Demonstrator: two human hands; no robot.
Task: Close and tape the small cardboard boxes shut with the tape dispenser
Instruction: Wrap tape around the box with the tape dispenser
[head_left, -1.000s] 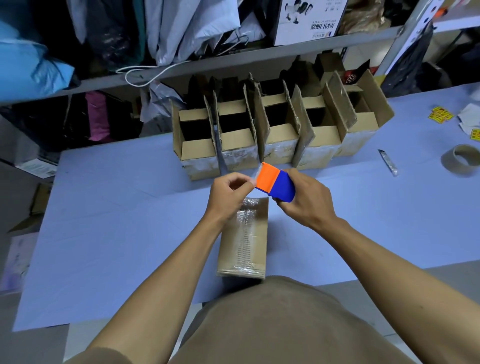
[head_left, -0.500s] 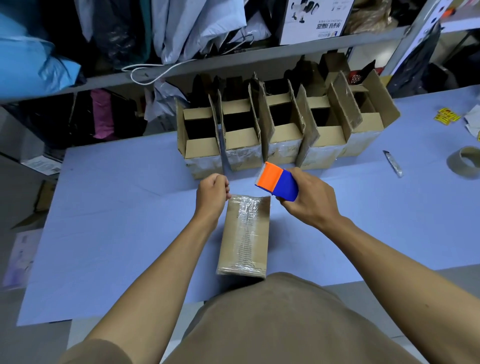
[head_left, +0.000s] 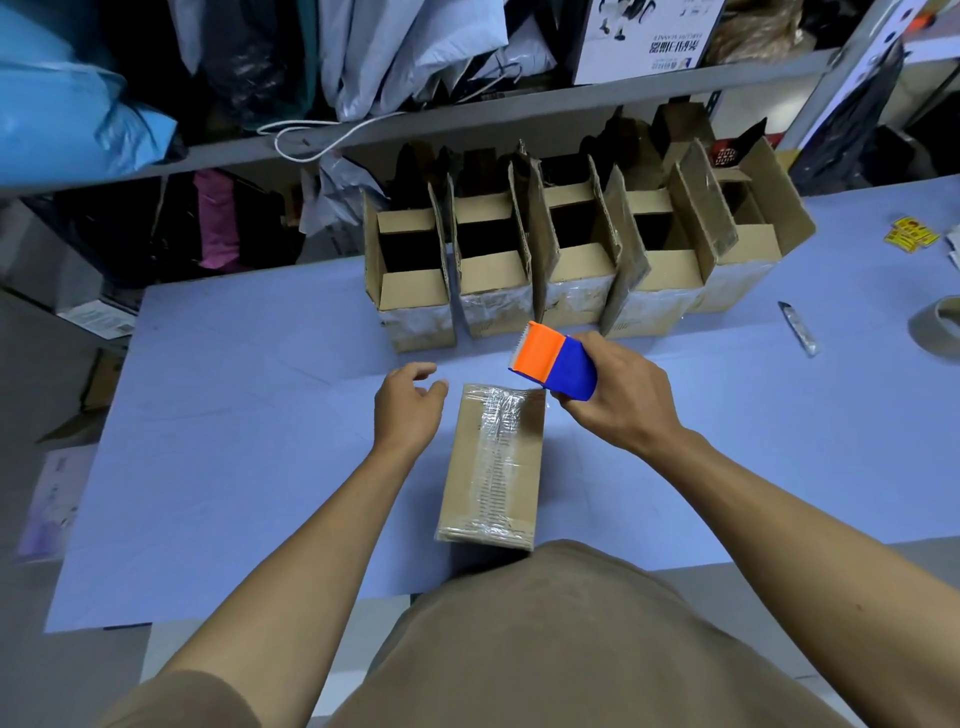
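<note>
A closed small cardboard box (head_left: 491, 467) lies lengthwise on the blue table (head_left: 234, 467) in front of me, with a strip of clear tape along its top seam. My right hand (head_left: 618, 400) grips the orange and blue tape dispenser (head_left: 553, 362) just above the box's far right corner. My left hand (head_left: 408, 410) hovers beside the box's far left corner, fingers loosely apart, holding nothing. Behind them stands a row of several open cardboard boxes (head_left: 566, 260) with their flaps up.
A utility knife (head_left: 800, 328) and a roll of tape (head_left: 937, 327) lie at the right of the table, with yellow labels (head_left: 910, 235) further back. A shelf (head_left: 467, 117) with bags and a cord runs behind the boxes. The table's near edge touches my body.
My left hand let go of the tape end near the dispenser, moved left off the box and opened. The dispenser stayed above the box's far right corner.
</note>
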